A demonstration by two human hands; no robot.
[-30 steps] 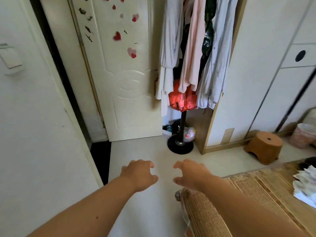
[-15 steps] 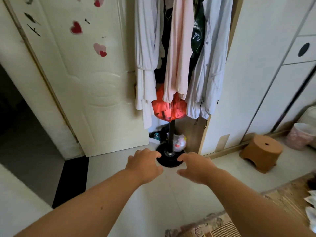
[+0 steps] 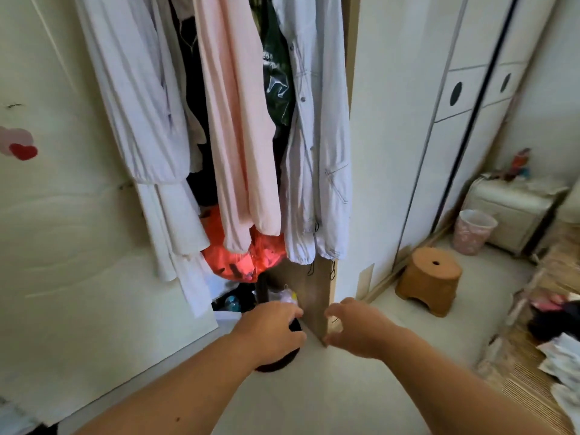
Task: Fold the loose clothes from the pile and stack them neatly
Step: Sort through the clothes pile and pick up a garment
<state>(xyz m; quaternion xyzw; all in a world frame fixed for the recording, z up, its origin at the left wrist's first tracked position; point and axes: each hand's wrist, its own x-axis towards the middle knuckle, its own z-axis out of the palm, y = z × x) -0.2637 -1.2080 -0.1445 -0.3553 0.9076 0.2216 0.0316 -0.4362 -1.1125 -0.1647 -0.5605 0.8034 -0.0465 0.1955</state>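
Garments (image 3: 238, 127) hung limp on the rack above both empty hands, left hand (image 3: 273, 331) and right hand (image 3: 357, 328) with fingers spread; judged light, soft, best gripped at shoulders

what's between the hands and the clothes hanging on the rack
Nothing visible. Both the left hand and the right hand are empty, fingers spread, held low in open air below the hanging pink garment and pale blue shirt.

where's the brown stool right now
In the head view the brown stool stands on the floor at right, against the base of the white wardrobe, with the pink bin just beyond it.
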